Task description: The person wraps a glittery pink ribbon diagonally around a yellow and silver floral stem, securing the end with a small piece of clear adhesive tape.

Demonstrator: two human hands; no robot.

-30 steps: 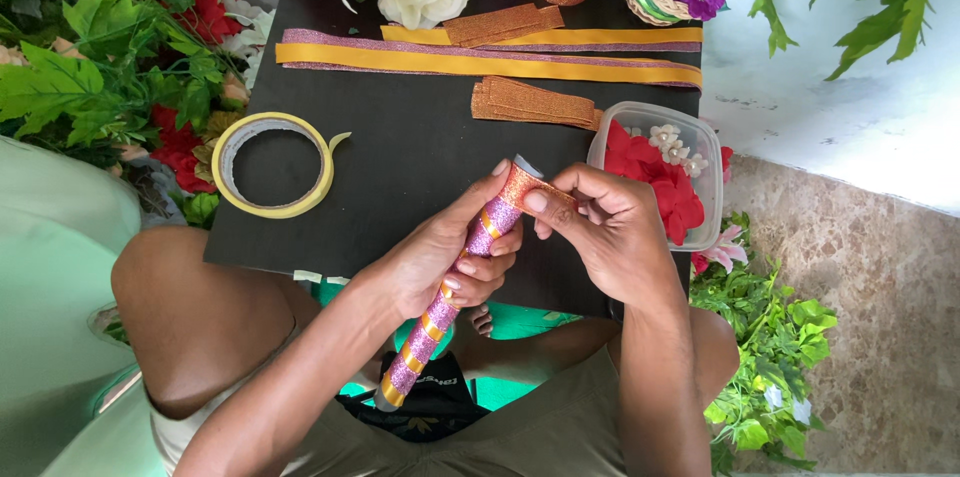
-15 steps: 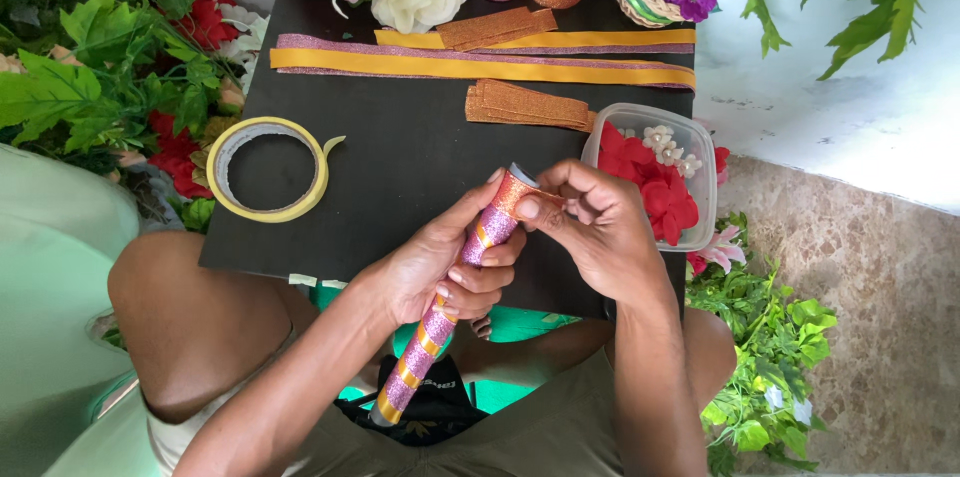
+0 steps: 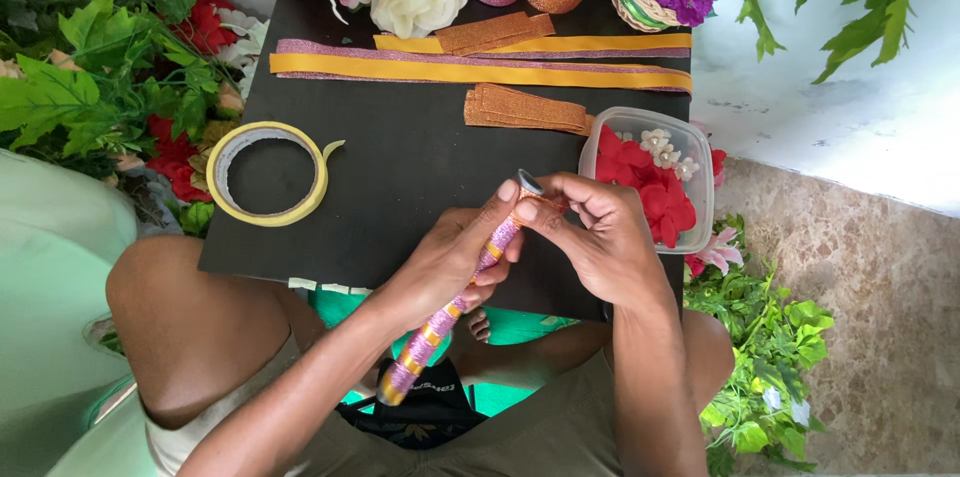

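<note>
The stick [image 3: 452,305], wrapped in pink glitter ribbon with yellow bands, was held above the near edge of the black surface [image 3: 400,187] and over the person's lap. Its long axis ran diagonally, from the low end near the lap at lower left up to the metal tip at upper right. The left hand [image 3: 450,262] was closed around the upper part of the stick, fingers wrapped over it, thumb reaching toward the tip. The right hand [image 3: 600,232] met the stick only at its upper end; its grip was pinched shut, thumb and forefinger on the tip, apparently on a ribbon end there, though the ribbon end itself was too small to make out. The stick therefore lay down and to the left of the right grip, and the tip lay between the two hands, which were touching or nearly so. The left hand carried the stick; the right hand was nearer the working end. Just right of the right hand stood a clear tub [image 3: 700,142] of red petals and small white flowers. A tape roll [image 3: 268,174] lay on the surface well to the left. Yellow and pink ribbon strips [image 3: 480,67] lay across the far part of the surface, with folded orange strips [image 3: 525,109] nearer.
</note>
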